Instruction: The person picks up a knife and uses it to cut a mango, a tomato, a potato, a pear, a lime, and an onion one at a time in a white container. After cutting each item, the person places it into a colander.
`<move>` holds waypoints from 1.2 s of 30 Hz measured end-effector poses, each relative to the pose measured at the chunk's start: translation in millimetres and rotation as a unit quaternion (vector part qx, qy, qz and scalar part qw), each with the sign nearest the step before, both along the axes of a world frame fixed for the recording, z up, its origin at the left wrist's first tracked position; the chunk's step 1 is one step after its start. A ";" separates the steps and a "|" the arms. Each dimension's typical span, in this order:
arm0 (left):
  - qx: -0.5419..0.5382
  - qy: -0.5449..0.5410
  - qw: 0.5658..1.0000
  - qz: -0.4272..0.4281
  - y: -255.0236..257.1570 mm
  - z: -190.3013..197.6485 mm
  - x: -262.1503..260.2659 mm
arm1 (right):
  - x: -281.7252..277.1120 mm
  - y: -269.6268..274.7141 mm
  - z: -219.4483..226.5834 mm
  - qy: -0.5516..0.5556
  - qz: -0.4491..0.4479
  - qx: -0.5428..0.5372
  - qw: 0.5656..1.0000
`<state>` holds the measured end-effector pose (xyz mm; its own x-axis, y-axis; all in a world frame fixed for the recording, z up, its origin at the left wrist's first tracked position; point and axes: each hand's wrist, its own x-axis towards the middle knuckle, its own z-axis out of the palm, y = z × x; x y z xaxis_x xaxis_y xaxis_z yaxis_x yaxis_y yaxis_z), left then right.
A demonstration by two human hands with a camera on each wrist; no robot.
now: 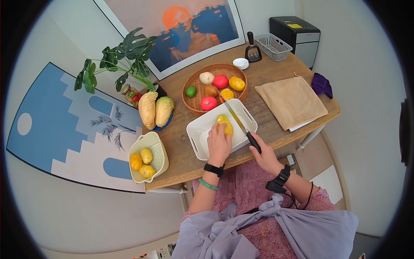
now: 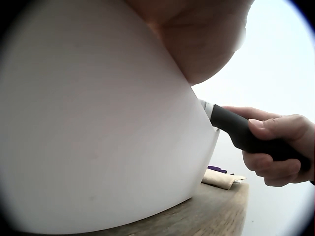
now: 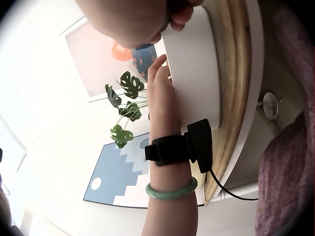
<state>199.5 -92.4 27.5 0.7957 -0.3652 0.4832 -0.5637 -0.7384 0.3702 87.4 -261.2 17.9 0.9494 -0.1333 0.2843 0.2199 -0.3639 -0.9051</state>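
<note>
In the head view, my left hand [image 1: 220, 144] reaches into a white bin [image 1: 202, 127] and grips a yellow mango [image 1: 229, 128], fingers curled over its near end. My right hand [image 1: 266, 157] holds a kitchen knife [image 1: 253, 141] by its black handle, at the bin's right side. Its long blade slants up and left over the bin, right of the mango. The left wrist view shows the right fingers wrapped round the knife handle [image 2: 238, 130], with the bin's outer wall [image 2: 98, 132] filling the left. The bin hides the mango in both wrist views.
Behind the bin stands a wicker basket [image 1: 186, 100] of mixed fruit and vegetables. A cream basket [image 1: 160, 157] with several yellow fruits sits left, below two cabbages [image 1: 156, 111]. A folded tan cloth [image 1: 291, 101] lies right. A peeler-like black tool [image 1: 253, 52] and grey basket [image 1: 276, 46] stand behind.
</note>
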 end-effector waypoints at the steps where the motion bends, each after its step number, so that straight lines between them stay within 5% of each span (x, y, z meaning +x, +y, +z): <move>1: -0.036 0.040 0.998 0.029 -0.9 1.4 -1.7 | -0.9 0.4 -0.4 -0.002 0.001 -0.001 1.000; 19: -0.205 0.178 0.961 0.059 12.7 -15.2 15.9 | -0.6 5.8 1.3 0.025 0.035 0.009 0.999; 36: -0.233 0.262 0.932 0.086 12.5 -14.4 16.0 | -1.9 6.4 -1.4 0.034 0.028 0.024 0.999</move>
